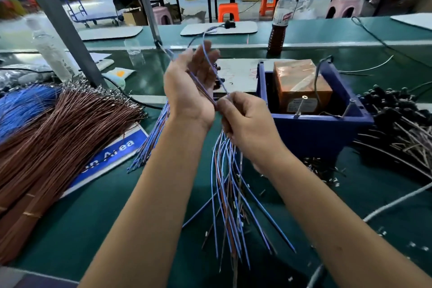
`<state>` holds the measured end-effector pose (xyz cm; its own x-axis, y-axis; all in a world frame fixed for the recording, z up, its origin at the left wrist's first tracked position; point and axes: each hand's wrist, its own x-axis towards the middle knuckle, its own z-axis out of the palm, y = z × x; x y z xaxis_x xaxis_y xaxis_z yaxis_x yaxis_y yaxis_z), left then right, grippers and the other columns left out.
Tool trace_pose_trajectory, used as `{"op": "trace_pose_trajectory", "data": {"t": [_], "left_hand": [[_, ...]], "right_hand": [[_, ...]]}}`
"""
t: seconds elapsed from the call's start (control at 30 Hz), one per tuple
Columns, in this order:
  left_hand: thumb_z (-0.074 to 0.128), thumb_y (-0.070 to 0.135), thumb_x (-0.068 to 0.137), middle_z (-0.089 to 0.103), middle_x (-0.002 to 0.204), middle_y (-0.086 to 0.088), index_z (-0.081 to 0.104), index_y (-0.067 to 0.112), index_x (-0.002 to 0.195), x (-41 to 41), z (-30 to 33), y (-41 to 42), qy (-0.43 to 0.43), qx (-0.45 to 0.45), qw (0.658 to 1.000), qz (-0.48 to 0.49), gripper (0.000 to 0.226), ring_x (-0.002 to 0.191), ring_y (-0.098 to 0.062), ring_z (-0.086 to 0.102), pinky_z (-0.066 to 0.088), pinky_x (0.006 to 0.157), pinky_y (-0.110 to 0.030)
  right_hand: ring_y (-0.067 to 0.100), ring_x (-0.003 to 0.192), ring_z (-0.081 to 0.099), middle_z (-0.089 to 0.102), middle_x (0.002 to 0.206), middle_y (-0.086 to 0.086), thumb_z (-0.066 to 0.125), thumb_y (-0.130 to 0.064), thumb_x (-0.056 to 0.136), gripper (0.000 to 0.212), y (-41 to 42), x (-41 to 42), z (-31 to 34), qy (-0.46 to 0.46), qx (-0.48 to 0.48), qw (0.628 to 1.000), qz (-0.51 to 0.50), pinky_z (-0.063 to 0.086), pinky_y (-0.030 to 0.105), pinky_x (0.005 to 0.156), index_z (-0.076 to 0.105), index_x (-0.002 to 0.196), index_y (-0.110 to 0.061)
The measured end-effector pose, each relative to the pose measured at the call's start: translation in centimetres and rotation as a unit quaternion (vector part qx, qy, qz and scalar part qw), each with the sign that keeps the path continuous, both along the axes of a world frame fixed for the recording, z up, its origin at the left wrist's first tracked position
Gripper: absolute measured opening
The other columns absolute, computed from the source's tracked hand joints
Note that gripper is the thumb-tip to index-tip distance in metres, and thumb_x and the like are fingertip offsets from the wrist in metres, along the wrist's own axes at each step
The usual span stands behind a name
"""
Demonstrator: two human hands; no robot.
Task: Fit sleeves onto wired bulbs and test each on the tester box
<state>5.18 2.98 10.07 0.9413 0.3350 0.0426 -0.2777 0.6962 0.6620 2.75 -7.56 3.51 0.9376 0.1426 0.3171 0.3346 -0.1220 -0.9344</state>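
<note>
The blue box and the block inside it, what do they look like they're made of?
The blue box looks like moulded plastic: uniform colour, thick smooth walls. The orange block seems wrapped in glossy film or tape, judging by the wrinkled shine; its core can't be told.

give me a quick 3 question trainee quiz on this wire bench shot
1. True or false: the blue box sits to the right of both hands.
2. Which pile lies at far left? A) brown wires B) black bulbs C) bottles
3. Fill in: the right hand pinches a thin ____ wire that runs up past the left hand.

Key: 1 true; 2 A; 3 blue
</note>
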Motion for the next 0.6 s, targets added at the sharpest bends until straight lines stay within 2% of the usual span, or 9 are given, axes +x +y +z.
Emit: {"op": "trace_pose_trajectory", "data": {"t": [0.07, 0.1, 0.17, 0.2, 0.33, 0.4, 0.47, 0.53, 0.6], "left_hand": [[0.041, 0.023, 0.11, 0.07, 0.073, -0.003, 0.056, 0.012, 0.085, 0.5, 0.6, 0.8, 0.05, 0.019, 0.999, 0.009, 0.03, 0.058, -0.017, 0.065, 0.047, 0.053, -0.025], [0.042, 0.028, 0.11, 0.067, 0.069, -0.002, 0.056, 0.011, 0.089, 0.8, 0.7, 1.2, 0.081, 0.052, 0.995, 0.022, 0.031, 0.054, -0.015, 0.062, 0.046, 0.051, -0.025], [0.041, 0.034, 0.111, 0.063, 0.069, -0.004, 0.055, 0.011, 0.096, 1.5, 0.5, 2.1, 0.134, 0.136, 0.98, 0.053, 0.031, 0.05, -0.015, 0.057, 0.041, 0.047, -0.025], [0.04, 0.034, 0.112, 0.064, 0.071, -0.005, 0.054, 0.011, 0.093, 1.8, 0.4, 2.7, 0.156, 0.181, 0.968, 0.074, 0.033, 0.049, -0.014, 0.056, 0.04, 0.047, -0.026], [0.036, 0.028, 0.113, 0.062, 0.092, -0.007, 0.057, 0.013, 0.088, 2.6, 0.4, 5.6, 0.217, 0.367, 0.896, 0.122, 0.036, 0.072, -0.015, 0.057, 0.047, 0.062, -0.027], [0.035, 0.022, 0.112, 0.058, 0.084, -0.004, 0.058, 0.013, 0.084, 2.9, 1.2, 7.4, 0.231, 0.386, 0.882, 0.139, 0.037, 0.063, -0.012, 0.05, 0.041, 0.054, -0.024], [0.032, 0.018, 0.11, 0.05, 0.07, 0.001, 0.051, 0.016, 0.076, 2.9, 2.2, 9.0, 0.236, 0.362, 0.893, 0.129, 0.039, 0.047, -0.009, 0.035, 0.025, 0.04, -0.022], [0.032, 0.02, 0.108, 0.044, 0.063, 0.004, 0.045, 0.019, 0.072, 2.9, 2.9, 10.0, 0.235, 0.358, 0.896, 0.115, 0.038, 0.041, -0.008, 0.026, 0.016, 0.036, -0.022], [0.034, 0.029, 0.109, 0.04, 0.057, 0.006, 0.045, 0.022, 0.071, 2.6, 3.7, 11.1, 0.215, 0.374, 0.895, 0.114, 0.04, 0.038, -0.008, 0.024, 0.015, 0.035, -0.021]], "right_hand": [[0.007, 0.052, 0.045, 0.053, 0.057, -0.006, 0.057, -0.019, 0.108, 0.028, -0.6, -1.0, -0.3, -0.025, -0.046, 0.999, -0.001, 0.035, 0.031, 0.056, 0.066, 0.087, -0.003], [0.006, 0.052, 0.045, 0.053, 0.058, -0.007, 0.057, -0.019, 0.108, 0.028, -0.7, -1.4, -0.6, -0.028, -0.064, 0.998, 0.0, 0.034, 0.03, 0.056, 0.069, 0.087, -0.005], [0.007, 0.05, 0.046, 0.055, 0.058, -0.006, 0.054, -0.021, 0.109, 0.03, -0.8, -2.3, -1.2, -0.017, -0.082, 0.996, 0.012, 0.035, 0.029, 0.054, 0.071, 0.087, -0.009], [0.008, 0.047, 0.047, 0.057, 0.057, -0.003, 0.052, -0.022, 0.11, 0.033, -0.7, -2.6, -1.6, -0.002, -0.081, 0.996, 0.024, 0.037, 0.028, 0.052, 0.07, 0.086, -0.009], [0.022, 0.044, 0.059, 0.066, 0.063, 0.01, 0.042, -0.023, 0.113, 0.039, 0.4, -3.1, -2.6, 0.146, 0.003, 0.986, 0.075, 0.045, 0.026, 0.043, 0.065, 0.087, -0.005], [0.027, 0.049, 0.064, 0.067, 0.067, 0.014, 0.04, -0.022, 0.113, 0.039, 1.2, -2.7, -2.6, 0.212, 0.023, 0.974, 0.078, 0.052, 0.031, 0.046, 0.064, 0.088, -0.004], [0.028, 0.054, 0.065, 0.067, 0.07, 0.015, 0.039, -0.024, 0.113, 0.039, 2.2, -2.0, -2.4, 0.242, 0.051, 0.967, 0.062, 0.055, 0.033, 0.05, 0.064, 0.091, -0.005], [0.028, 0.056, 0.066, 0.069, 0.07, 0.015, 0.039, -0.026, 0.114, 0.038, 3.4, -1.2, -1.7, 0.236, 0.096, 0.967, 0.024, 0.055, 0.034, 0.051, 0.065, 0.093, -0.007], [0.029, 0.057, 0.066, 0.071, 0.071, 0.013, 0.04, -0.027, 0.114, 0.037, 4.9, -0.3, -0.7, 0.184, 0.12, 0.975, -0.028, 0.057, 0.039, 0.056, 0.066, 0.094, -0.011]]}}
